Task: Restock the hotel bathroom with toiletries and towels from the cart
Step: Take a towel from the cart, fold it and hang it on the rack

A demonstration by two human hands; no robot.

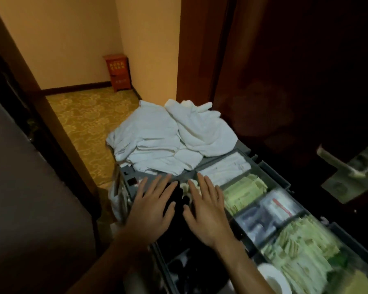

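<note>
the towels [170, 139] lie in a loose, crumpled white heap at the far end of the cart [242, 146]. the toiletries fill the divided trays along the cart's right side. white packets [225, 166] sit just beside the heap, then pale green sachets [244, 192], then clear-wrapped items [272, 209] with something red among them. a larger batch of green packets [302, 247] lies at the cart's near end, with a white cup [272, 279] beside it.

your left hand [151, 206] and right hand [206, 211] are side by side over the cart's left trays. both are palm down, fingers straight and spread wide, holding nothing. you cannot tell whether they touch what lies beneath. a dark bundle [174, 198] shows between them.

left of the cart runs a yellow patterned carpet [89, 124], and well beyond the cart a small red cabinet [117, 73] stands against the wall. right of the cart is a dark wooden door [306, 81] with a metal handle [344, 164].
</note>
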